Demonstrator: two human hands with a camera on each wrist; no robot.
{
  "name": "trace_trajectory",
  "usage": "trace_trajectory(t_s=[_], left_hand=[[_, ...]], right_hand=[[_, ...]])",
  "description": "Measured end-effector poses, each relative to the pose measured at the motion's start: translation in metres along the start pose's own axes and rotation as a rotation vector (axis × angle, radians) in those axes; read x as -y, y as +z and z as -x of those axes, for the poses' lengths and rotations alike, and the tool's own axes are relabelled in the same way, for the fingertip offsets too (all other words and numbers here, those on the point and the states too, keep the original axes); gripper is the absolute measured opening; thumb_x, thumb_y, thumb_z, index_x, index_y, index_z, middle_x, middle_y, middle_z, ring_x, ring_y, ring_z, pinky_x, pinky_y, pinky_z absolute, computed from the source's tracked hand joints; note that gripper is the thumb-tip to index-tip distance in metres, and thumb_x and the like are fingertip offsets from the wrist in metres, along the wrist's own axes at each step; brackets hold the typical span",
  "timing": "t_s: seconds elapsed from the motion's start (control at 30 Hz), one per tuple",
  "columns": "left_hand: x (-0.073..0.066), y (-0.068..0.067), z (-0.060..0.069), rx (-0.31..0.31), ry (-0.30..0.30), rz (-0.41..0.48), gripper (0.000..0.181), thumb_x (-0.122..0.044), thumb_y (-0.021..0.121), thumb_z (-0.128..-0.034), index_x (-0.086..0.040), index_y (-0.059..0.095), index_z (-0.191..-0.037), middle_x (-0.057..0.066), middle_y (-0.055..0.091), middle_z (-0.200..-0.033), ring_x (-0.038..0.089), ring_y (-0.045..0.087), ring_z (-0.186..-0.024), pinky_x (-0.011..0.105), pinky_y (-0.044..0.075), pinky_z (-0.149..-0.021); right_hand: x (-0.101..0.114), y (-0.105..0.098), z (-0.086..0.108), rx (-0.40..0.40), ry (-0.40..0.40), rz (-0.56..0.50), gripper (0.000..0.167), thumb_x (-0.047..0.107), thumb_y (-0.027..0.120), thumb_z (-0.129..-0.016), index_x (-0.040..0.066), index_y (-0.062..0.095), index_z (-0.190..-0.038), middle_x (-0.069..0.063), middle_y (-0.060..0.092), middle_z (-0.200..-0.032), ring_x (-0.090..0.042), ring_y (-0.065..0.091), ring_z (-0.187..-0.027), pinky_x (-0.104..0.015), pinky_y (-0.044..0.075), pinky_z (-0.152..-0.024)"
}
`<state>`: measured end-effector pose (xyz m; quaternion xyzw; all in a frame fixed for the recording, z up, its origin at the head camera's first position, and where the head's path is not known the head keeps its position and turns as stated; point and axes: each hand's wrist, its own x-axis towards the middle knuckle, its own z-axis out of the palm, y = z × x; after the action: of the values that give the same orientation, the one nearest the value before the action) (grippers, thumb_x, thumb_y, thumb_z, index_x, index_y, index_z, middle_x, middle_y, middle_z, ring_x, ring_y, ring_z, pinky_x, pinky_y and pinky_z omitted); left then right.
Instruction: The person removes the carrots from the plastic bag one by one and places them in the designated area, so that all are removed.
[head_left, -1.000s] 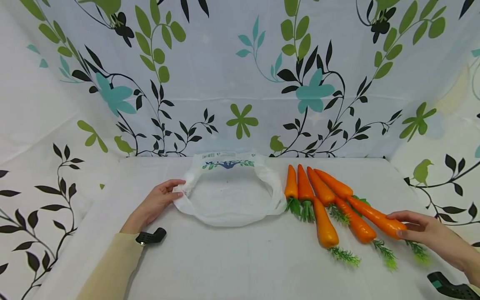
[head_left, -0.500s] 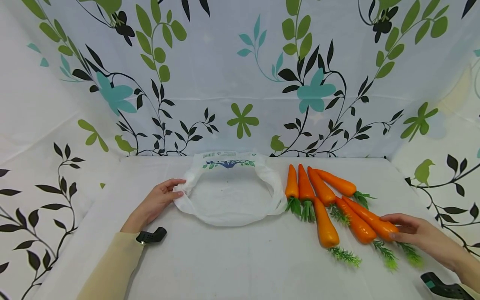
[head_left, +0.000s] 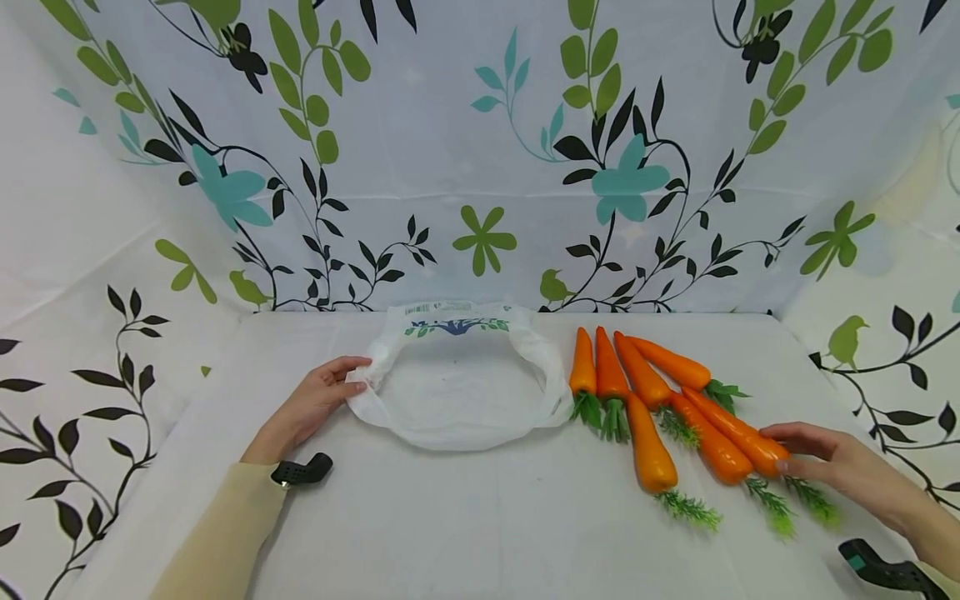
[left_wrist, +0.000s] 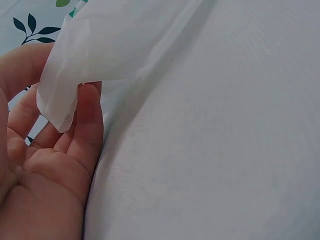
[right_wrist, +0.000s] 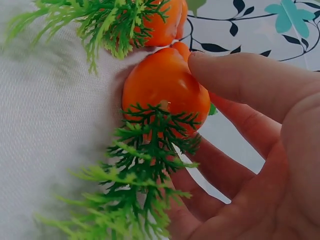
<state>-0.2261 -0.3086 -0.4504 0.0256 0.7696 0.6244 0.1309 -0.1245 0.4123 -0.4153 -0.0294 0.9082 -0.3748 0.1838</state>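
Note:
A white plastic bag [head_left: 457, 435] with a blue and green print lies with its mouth spread wide. My left hand [head_left: 306, 408] pinches the left side of its rim; in the left wrist view, the thin bag edge [left_wrist: 67, 95] passes between thumb and fingers. On the right, my right hand [head_left: 843, 467] holds the thick end of the outermost carrot [head_left: 738, 433], which lies against another carrot [head_left: 716, 446]. The right wrist view has the thumb on this orange end [right_wrist: 160, 85], above its feathery green leaves [right_wrist: 150, 165], and the other fingers partly behind it.
Several other carrots with green tops lie close together right of the bag, among them an upper one [head_left: 675, 364] and a lower one [head_left: 651, 450]. A white cloth [head_left: 450, 533] covers the table. Behind it hangs a leaf-patterned curtain [head_left: 420, 167].
My right hand has shifted left with the outermost carrot, which now lies flush beside its neighbour and off the upper carrot's leaves. The left hand and the bag have stayed in place.

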Motion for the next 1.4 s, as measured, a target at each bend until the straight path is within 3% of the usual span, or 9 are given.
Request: trace_trajectory(t_s=[0.27, 0.6, 0.8, 0.9, 1.03, 1.1, 1.2, 1.27, 1.4], left_hand=[[-0.005, 0.002, -0.003, 0.008, 0.023, -0.080, 0.058, -0.027, 0.073, -0.0922, -0.008, 0.051, -0.143, 0.013, 0.034, -0.155, 0.030, 0.034, -0.131, 0.013, 0.045, -0.090], [-0.007, 0.002, 0.000, -0.010, 0.091, -0.122, 0.053, -0.022, 0.071, -0.0943, -0.005, 0.052, -0.141, 0.014, 0.037, -0.152, 0.031, 0.035, -0.134, 0.013, 0.043, -0.094], [-0.009, 0.002, 0.002, -0.027, 0.110, -0.194, 0.050, -0.021, 0.069, -0.0957, -0.006, 0.053, -0.140, 0.015, 0.037, -0.152, 0.033, 0.029, -0.140, 0.046, 0.028, -0.117], [-0.011, 0.001, 0.004, -0.030, 0.117, -0.253, 0.049, -0.022, 0.067, -0.0969, -0.007, 0.052, -0.141, 0.018, 0.034, -0.155, 0.039, 0.022, -0.145, 0.059, 0.019, -0.116], [-0.016, 0.000, 0.010, -0.049, 0.112, -0.376, 0.051, -0.029, 0.066, -0.0974, -0.010, 0.051, -0.143, 0.019, 0.031, -0.157, 0.047, 0.025, -0.143, 0.066, 0.023, -0.112], [-0.020, 0.000, 0.014, -0.061, 0.109, -0.428, 0.054, -0.032, 0.065, -0.0974, -0.012, 0.050, -0.145, 0.018, 0.032, -0.157, 0.048, 0.031, -0.139, 0.067, 0.029, -0.109], [-0.024, -0.001, 0.018, -0.100, 0.129, -0.501, 0.055, -0.032, 0.064, -0.0981, -0.013, 0.048, -0.146, 0.017, 0.038, -0.154, 0.044, 0.041, -0.134, 0.064, 0.037, -0.105], [-0.027, -0.001, 0.023, -0.143, 0.168, -0.571, 0.052, -0.029, 0.064, -0.0983, -0.012, 0.049, -0.145, 0.017, 0.043, -0.151, 0.041, 0.046, -0.130, 0.061, 0.042, -0.102], [-0.034, -0.002, 0.034, -0.240, 0.262, -0.760, 0.045, -0.019, 0.064, -0.0975, -0.009, 0.054, -0.140, 0.018, 0.055, -0.139, 0.039, 0.055, -0.120, 0.057, 0.048, -0.094]], right_hand=[[0.002, 0.003, 0.001, -0.062, -0.010, 0.008, 0.058, 0.032, 0.062, -0.100, -0.005, 0.046, -0.142, -0.027, 0.052, -0.137, -0.044, 0.051, -0.119, -0.056, 0.052, -0.089], [0.008, 0.008, 0.001, -0.123, -0.001, -0.011, 0.062, 0.034, 0.063, -0.099, -0.005, 0.044, -0.142, -0.030, 0.050, -0.138, -0.048, 0.048, -0.120, -0.064, 0.047, -0.088], [0.013, 0.010, 0.002, -0.173, -0.012, -0.023, 0.057, 0.029, 0.062, -0.100, -0.006, 0.046, -0.141, -0.032, 0.051, -0.137, -0.049, 0.046, -0.121, -0.070, 0.041, -0.090], [0.017, 0.012, 0.003, -0.203, -0.012, -0.042, 0.055, 0.029, 0.061, -0.101, -0.006, 0.047, -0.140, -0.033, 0.050, -0.137, -0.050, 0.041, -0.123, -0.074, 0.036, -0.092], [0.026, 0.015, 0.003, -0.240, -0.014, -0.047, 0.054, 0.030, 0.060, -0.101, -0.004, 0.047, -0.141, -0.033, 0.049, -0.138, -0.049, 0.038, -0.125, -0.074, 0.036, -0.092], [0.030, 0.017, 0.004, -0.258, -0.024, -0.025, 0.054, 0.030, 0.060, -0.101, -0.003, 0.048, -0.142, -0.031, 0.050, -0.137, -0.042, 0.043, -0.124, -0.067, 0.042, -0.092], [0.036, 0.020, 0.005, -0.295, -0.057, 0.009, 0.051, 0.030, 0.060, -0.101, 0.000, 0.050, -0.142, -0.028, 0.053, -0.136, -0.020, 0.051, -0.118, -0.035, 0.052, -0.090], [0.041, 0.023, 0.007, -0.330, -0.080, 0.036, 0.049, 0.029, 0.060, -0.101, 0.002, 0.052, -0.141, -0.026, 0.055, -0.135, -0.018, 0.054, -0.114, -0.017, 0.050, -0.079], [0.053, 0.030, 0.011, -0.428, -0.149, 0.102, 0.042, 0.023, 0.062, -0.100, 0.005, 0.057, -0.137, -0.024, 0.057, -0.131, -0.031, 0.057, -0.112, -0.005, 0.045, -0.072]])
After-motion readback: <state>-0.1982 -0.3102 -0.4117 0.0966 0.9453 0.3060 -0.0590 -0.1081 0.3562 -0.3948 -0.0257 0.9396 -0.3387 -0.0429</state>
